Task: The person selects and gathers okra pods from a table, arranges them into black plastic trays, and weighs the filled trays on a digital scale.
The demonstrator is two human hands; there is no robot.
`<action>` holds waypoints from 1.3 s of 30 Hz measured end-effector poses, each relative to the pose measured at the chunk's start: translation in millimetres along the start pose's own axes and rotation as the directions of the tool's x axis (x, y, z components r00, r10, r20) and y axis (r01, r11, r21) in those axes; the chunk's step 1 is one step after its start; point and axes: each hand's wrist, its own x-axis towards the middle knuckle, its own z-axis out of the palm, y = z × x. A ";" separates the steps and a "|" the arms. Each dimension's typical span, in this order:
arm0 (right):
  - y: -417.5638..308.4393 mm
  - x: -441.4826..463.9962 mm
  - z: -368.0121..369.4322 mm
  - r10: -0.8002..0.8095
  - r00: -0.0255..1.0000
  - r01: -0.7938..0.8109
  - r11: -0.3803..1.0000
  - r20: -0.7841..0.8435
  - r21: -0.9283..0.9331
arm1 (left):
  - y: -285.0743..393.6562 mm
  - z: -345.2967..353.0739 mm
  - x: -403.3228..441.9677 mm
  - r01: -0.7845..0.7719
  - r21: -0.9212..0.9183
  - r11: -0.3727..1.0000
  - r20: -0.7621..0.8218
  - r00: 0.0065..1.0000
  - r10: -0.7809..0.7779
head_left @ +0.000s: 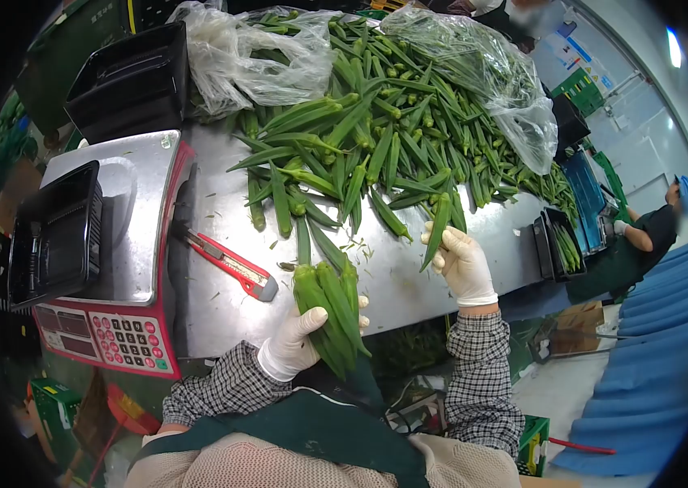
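Note:
Several green okra pods [329,305] are gathered in my left hand [299,337], which wears a white glove and closes round them near the table's front edge. My right hand [466,268], also gloved, pinches a single okra pod [439,228] held upright between thumb and fingers. Beyond both hands spreads a big heap of loose okra [392,122] on the metal table [222,195]. To the left of my left hand lies a red box cutter [232,266] with a grey end.
A red scale [116,211] stands at left, carrying a black tray [55,236]. Stacked black trays [128,81] sit behind it. Clear plastic bags [258,65] lie over the heap. At right is a black tray with okra [555,244]; a person [648,236] stands beyond.

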 end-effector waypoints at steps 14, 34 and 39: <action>-27.1 -89.4 -35.2 0.208 0.973 -0.129 0.848 0.099 -0.514 | 1.6 4.6 -2.7 -0.017 0.013 1.000 -0.025 1.000 0.017; -10.8 54.5 -88.0 -0.367 0.906 -0.197 0.075 -0.211 -0.978 | -1.2 -2.5 -0.8 0.003 0.078 0.997 -0.021 1.000 -0.002; -16.1 20.9 -115.7 -0.036 0.922 -0.129 0.911 -0.385 -0.393 | 0.0 1.7 -1.0 0.012 0.085 0.996 -0.033 0.999 -0.010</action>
